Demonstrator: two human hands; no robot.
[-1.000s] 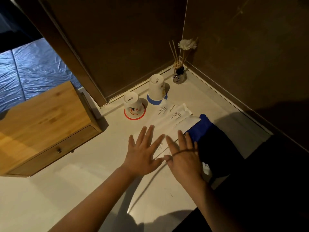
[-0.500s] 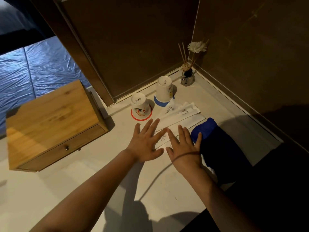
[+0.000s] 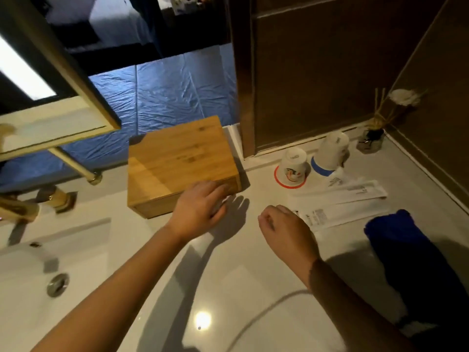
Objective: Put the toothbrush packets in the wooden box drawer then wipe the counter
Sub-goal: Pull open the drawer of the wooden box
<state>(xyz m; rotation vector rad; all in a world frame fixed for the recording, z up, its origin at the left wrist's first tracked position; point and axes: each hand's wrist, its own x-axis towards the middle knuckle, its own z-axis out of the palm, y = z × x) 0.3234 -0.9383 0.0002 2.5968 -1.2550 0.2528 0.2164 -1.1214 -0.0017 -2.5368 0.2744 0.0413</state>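
Note:
The wooden box (image 3: 177, 158) stands on the white counter (image 3: 228, 288), its drawer front facing me. My left hand (image 3: 200, 207) rests against the right part of that drawer front and hides the knob; the fingertips are blurred. My right hand (image 3: 284, 229) hovers over the counter with its fingers loosely curled and nothing in it, just left of the white toothbrush packets (image 3: 355, 196). The nearest packet (image 3: 327, 217) lies beside its knuckles. A folded blue cloth (image 3: 406, 250) lies to the right of the packets.
Two upturned paper cups (image 3: 291, 168) (image 3: 330, 151) stand behind the packets. A reed diffuser (image 3: 371, 141) sits in the back corner. The sink basin with its drain (image 3: 57, 284) and a brass tap (image 3: 50, 196) are to the left. Dark walls close in the back and right.
Both hands have left the packets. My left hand moved left to the box's drawer front, my right hand curled up, and the view swung left to show the sink.

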